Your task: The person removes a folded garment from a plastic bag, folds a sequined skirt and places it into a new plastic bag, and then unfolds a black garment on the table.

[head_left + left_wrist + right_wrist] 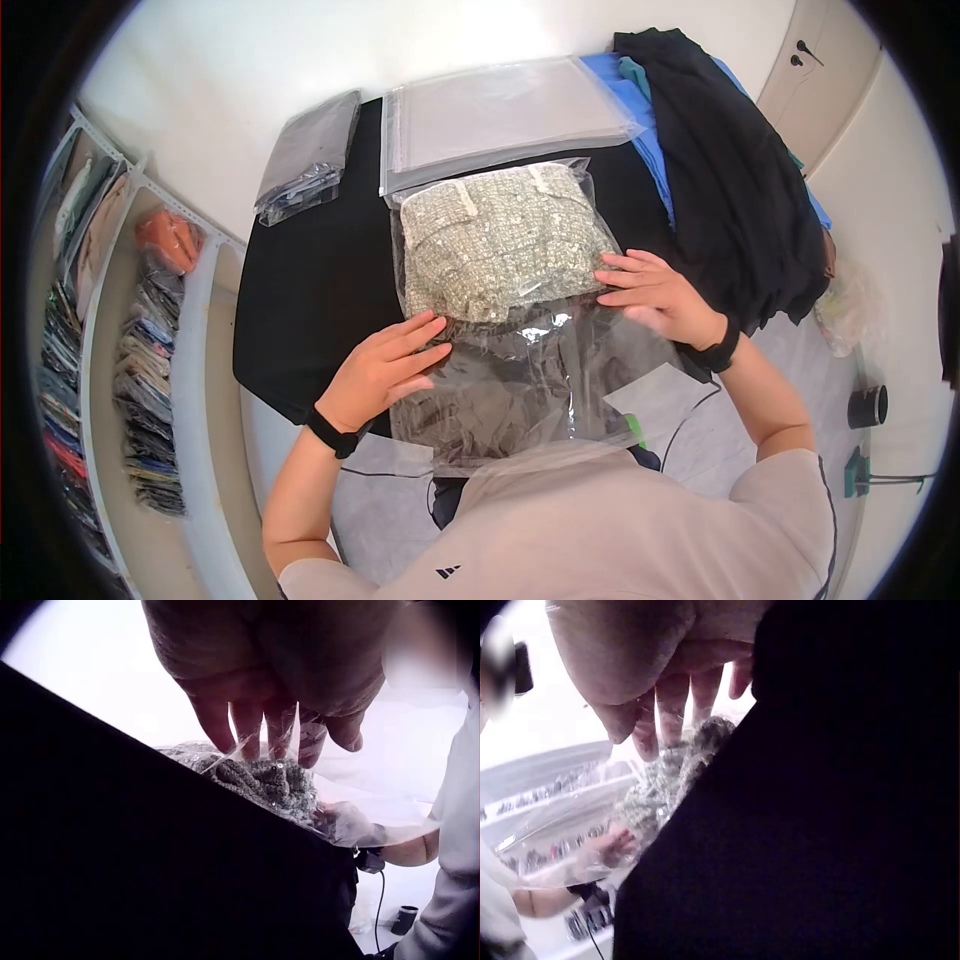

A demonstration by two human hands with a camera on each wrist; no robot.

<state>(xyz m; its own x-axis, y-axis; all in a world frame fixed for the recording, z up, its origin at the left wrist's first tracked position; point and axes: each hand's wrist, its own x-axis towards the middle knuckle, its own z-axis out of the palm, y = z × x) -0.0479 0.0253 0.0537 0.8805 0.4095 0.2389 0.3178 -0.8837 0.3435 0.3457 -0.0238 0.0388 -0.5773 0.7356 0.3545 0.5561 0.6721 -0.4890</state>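
Note:
A folded grey-green knit garment (505, 240) with sequins and white trim lies inside a clear plastic bag (490, 400) on the black-covered table. The bag's unfilled part hangs over the near edge, against the person's shirt. The left hand (385, 368) touches the bag at the garment's near left corner, fingers extended; in the left wrist view the left hand (277, 682) has its fingertips on the plastic over the knit (262, 780). At the near right corner, the right hand (665, 298) rests spread fingers on the bag; the right wrist view shows the right hand (667, 667) against it too.
Behind lie a stack of clear bags (500, 110) and a packaged grey item (310, 155). Black clothing (720, 180) over blue fabric (645, 135) covers the right end. Shelves (130, 370) of bagged clothes stand at the left; a black cup (867, 407) is at the right.

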